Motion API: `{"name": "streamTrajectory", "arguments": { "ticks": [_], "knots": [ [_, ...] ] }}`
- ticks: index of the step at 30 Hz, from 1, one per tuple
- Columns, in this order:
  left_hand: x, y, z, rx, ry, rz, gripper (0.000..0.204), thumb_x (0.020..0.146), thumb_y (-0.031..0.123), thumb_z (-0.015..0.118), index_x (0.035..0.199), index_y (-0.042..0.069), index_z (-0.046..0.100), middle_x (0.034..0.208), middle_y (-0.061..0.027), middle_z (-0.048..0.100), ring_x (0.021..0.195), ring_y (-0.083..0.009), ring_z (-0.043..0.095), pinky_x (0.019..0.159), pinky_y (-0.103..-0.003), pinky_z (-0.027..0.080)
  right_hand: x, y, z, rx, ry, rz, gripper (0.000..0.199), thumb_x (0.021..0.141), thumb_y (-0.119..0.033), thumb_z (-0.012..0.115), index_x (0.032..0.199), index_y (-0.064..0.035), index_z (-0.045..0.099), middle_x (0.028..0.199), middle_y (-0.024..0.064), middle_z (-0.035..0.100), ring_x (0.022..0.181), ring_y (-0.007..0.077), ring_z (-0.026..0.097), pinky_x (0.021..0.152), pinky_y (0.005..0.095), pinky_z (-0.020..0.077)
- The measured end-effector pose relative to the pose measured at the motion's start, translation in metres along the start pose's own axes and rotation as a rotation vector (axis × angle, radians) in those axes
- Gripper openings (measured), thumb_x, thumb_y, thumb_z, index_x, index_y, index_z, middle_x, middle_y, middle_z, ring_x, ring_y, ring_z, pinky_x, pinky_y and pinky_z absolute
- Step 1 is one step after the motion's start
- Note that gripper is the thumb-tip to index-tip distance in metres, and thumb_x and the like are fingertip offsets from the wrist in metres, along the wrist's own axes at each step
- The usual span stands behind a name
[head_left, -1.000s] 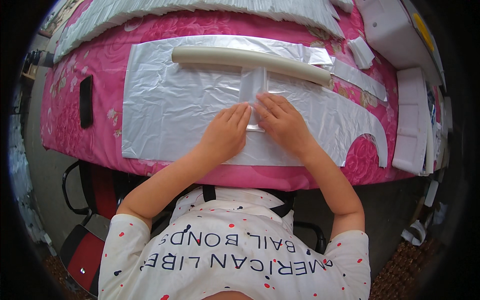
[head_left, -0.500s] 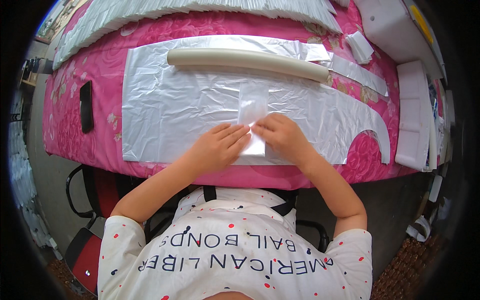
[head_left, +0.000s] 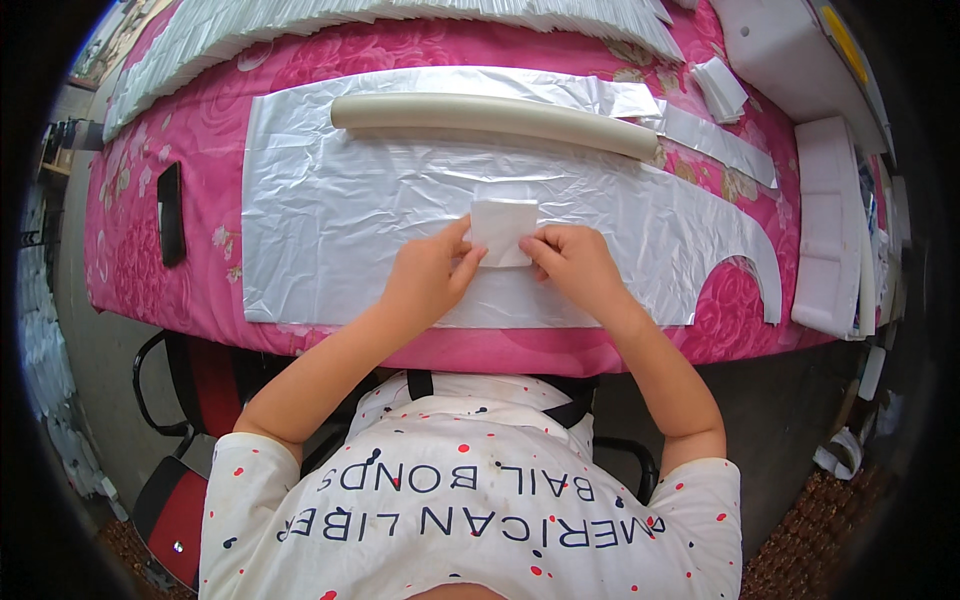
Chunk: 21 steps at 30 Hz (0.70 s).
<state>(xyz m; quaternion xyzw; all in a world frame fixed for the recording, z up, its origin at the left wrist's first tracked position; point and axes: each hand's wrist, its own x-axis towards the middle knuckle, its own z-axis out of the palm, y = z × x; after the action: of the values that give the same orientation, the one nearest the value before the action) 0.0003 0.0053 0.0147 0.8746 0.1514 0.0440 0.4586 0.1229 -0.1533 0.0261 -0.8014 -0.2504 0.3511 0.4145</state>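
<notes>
A white, filmy plastic piece [head_left: 503, 232], folded into a small square, lies between my hands over a wrinkled silver sheet [head_left: 350, 240]. My left hand [head_left: 430, 268] grips its left edge, thumb toward the lower corner and fingers higher up. At the lower right edge, my right hand [head_left: 578, 265] pinches the piece between thumb and fingers. Beyond them, a long beige tube [head_left: 490, 118] rests across the far part of the silver sheet.
Pink flowered cloth [head_left: 205, 290] covers the table. A black phone [head_left: 171, 214] lies at the left. Long rows of stacked white folded pieces [head_left: 400, 12] line the back. A small white stack [head_left: 719, 90], a silvery strip [head_left: 720, 150] and a white foam box [head_left: 825, 230] are at the right.
The plastic piece was a longer strip pressed flat under both hands; now it is a folded square. My hands have moved apart to its two sides.
</notes>
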Motion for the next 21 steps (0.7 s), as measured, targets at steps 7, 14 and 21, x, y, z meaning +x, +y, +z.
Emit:
{"name": "streamTrajectory", "arguments": {
  "ticks": [7,14,21],
  "knots": [
    [0.022,0.009,-0.008,-0.021,-0.038,-0.218,0.069,0.076,0.017,0.067,0.131,-0.007,0.033,0.094,-0.0145,0.062,0.071,-0.0241,0.062,0.065,-0.032,0.049,0.025,-0.018,-0.013,0.021,-0.144,0.302,0.026,0.081,-0.021,0.060,0.071,0.0028,0.064,0.062,0.0083,0.062,0.053,0.0144,0.063,0.052,0.0266,0.0463],
    [0.017,0.009,0.007,0.297,0.172,0.400,0.072,0.077,0.019,0.064,0.135,-0.004,0.027,0.136,-0.0199,0.036,0.119,-0.0321,0.041,0.098,-0.040,0.034,0.024,-0.014,-0.011,0.031,-0.130,0.282,0.023,0.081,-0.020,0.059,0.073,0.0013,0.064,0.062,0.0080,0.062,0.053,0.0139,0.062,0.053,0.0259,0.0466],
    [0.018,-0.011,-0.027,-0.082,0.396,0.522,0.060,0.089,0.034,0.045,0.134,-0.003,0.032,0.136,-0.0203,0.036,0.125,-0.0341,0.036,0.103,-0.040,0.027,-0.010,0.018,0.000,-0.456,0.392,-0.774,0.016,0.073,-0.006,0.065,0.089,-0.0075,0.065,0.081,0.0044,0.064,0.068,0.0177,0.061,0.057,0.0282,0.0463]
  ]
}}
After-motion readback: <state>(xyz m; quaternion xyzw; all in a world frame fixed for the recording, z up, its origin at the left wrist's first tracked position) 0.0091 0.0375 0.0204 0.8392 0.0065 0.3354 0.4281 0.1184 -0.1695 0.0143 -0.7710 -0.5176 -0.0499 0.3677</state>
